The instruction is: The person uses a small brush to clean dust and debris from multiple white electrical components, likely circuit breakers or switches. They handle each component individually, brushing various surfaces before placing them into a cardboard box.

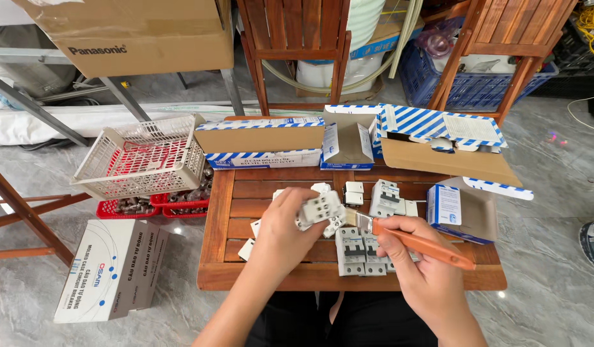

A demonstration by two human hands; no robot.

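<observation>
My left hand [285, 226] holds a small white electrical block [320, 208] above a low wooden table [220, 212]. In my right hand [420, 260] is an orange-handled paintbrush [417, 242], its pale bristles touching the right side of the white block. Two grey circuit breakers [360, 250] lie on the table just under the brush. Another breaker [384, 198] stands upright behind them. Several small white parts [353, 191] are scattered on the table around my left hand.
Blue-and-white striped cardboard boxes [265, 142] lie open along the table's far edge, one more [461, 212] at the right. A white plastic basket [142, 156] sits atop red trays [133, 207] to the left, with a white carton [110, 270] on the floor. Wooden chairs [295, 38] stand behind.
</observation>
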